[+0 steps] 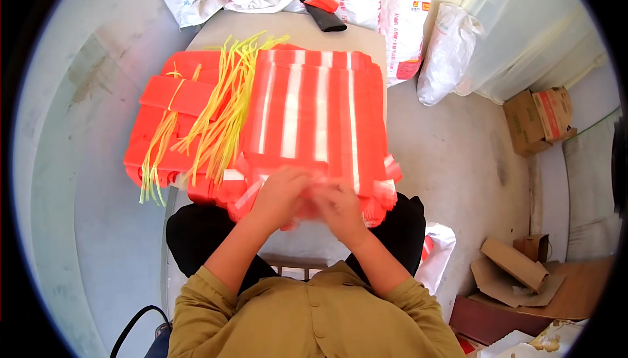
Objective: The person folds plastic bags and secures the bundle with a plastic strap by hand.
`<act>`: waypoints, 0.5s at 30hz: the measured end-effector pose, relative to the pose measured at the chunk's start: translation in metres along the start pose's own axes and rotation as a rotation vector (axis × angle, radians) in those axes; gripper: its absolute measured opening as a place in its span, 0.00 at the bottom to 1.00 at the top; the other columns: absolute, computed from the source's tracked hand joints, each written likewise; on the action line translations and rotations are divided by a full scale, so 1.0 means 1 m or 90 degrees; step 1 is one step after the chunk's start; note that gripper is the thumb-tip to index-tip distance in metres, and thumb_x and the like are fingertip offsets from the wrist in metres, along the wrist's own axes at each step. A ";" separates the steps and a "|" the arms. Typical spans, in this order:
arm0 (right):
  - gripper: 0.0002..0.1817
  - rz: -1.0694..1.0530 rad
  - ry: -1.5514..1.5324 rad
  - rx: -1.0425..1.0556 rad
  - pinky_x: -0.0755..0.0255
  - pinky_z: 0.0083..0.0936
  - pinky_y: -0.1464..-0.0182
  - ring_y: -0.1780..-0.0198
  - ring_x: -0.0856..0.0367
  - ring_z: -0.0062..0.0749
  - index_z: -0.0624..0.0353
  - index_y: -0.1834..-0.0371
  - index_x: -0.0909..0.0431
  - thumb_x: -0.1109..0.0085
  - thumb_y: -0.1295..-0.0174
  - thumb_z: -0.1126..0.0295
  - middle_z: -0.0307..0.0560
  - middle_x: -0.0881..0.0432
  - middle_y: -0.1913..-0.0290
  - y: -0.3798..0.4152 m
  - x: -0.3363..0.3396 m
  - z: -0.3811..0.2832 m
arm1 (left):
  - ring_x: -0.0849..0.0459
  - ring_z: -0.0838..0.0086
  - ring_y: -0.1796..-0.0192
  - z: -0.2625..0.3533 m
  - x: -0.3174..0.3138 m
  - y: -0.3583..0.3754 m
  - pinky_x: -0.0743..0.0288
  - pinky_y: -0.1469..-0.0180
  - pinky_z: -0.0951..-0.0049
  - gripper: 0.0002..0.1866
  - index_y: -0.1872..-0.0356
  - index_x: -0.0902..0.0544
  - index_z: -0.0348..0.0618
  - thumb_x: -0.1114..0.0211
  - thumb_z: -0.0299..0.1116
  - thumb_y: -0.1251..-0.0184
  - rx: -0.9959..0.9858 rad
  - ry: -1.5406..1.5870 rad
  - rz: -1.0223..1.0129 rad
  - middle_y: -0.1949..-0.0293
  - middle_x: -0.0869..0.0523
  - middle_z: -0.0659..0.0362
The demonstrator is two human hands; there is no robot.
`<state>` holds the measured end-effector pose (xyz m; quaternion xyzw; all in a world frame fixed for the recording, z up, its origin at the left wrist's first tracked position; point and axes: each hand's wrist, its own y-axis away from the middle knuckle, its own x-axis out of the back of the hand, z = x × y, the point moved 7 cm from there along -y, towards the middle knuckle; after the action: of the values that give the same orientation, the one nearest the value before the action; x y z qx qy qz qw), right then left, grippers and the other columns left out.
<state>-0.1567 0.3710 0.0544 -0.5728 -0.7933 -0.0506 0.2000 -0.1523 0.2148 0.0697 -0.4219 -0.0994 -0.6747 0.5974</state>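
A thick stack of red-and-white striped plastic bags (304, 106) lies on the table in front of me, its near edge ragged and fanned out. My left hand (284, 191) is at that near edge, fingers curled in on the red plastic. Close beside it, my right hand (337, 207) pinches the same red material, its fingers slightly blurred by motion. A folded red flap lies just beyond both hands. To the left sit tied red bundles (173, 99), with a bunch of yellow strips (229, 109) draped between them and the stack.
The table (226, 27) holds a dark roll with a red piece (324, 14) at its far side. White sacks (405, 27) stand beyond. Cardboard boxes (540, 119) are on the right, with opened cardboard (517, 273) lower down. A white bag (437, 253) rests by my right leg.
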 end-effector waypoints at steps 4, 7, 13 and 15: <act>0.20 0.169 0.104 -0.021 0.26 0.34 0.34 0.35 0.22 0.42 0.64 0.33 0.22 0.42 0.26 0.74 0.53 0.26 0.31 0.003 0.054 0.017 | 0.14 0.52 0.49 -0.001 0.001 -0.002 0.20 0.45 0.59 0.12 0.52 0.16 0.38 0.31 0.21 0.37 0.109 0.043 -0.016 0.52 0.10 0.51; 0.27 0.180 0.188 0.014 0.30 0.37 0.27 0.27 0.27 0.45 0.65 0.23 0.33 0.45 0.24 0.73 0.55 0.34 0.24 0.005 0.083 0.056 | 0.13 0.62 0.53 -0.019 -0.003 0.000 0.21 0.48 0.65 0.07 0.52 0.17 0.37 0.34 0.24 0.28 0.254 0.214 -0.011 0.56 0.11 0.51; 0.29 0.117 0.102 -0.061 0.40 0.41 0.20 0.17 0.42 0.50 0.62 0.20 0.37 0.48 0.23 0.69 0.59 0.45 0.16 -0.007 0.080 0.063 | 0.15 0.67 0.59 -0.028 0.001 0.000 0.22 0.53 0.68 0.06 0.52 0.19 0.38 0.38 0.30 0.21 0.321 0.311 0.049 0.63 0.14 0.50; 0.30 0.123 0.100 -0.071 0.43 0.41 0.19 0.15 0.47 0.51 0.60 0.20 0.36 0.48 0.24 0.67 0.59 0.47 0.15 -0.016 0.075 0.051 | 0.16 0.69 0.59 -0.030 0.002 0.000 0.22 0.53 0.68 0.06 0.52 0.20 0.38 0.38 0.30 0.21 0.337 0.304 0.042 0.62 0.13 0.52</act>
<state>-0.2045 0.4480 0.0385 -0.6509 -0.7125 -0.1197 0.2330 -0.1652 0.1942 0.0529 -0.0858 -0.1151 -0.6856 0.7137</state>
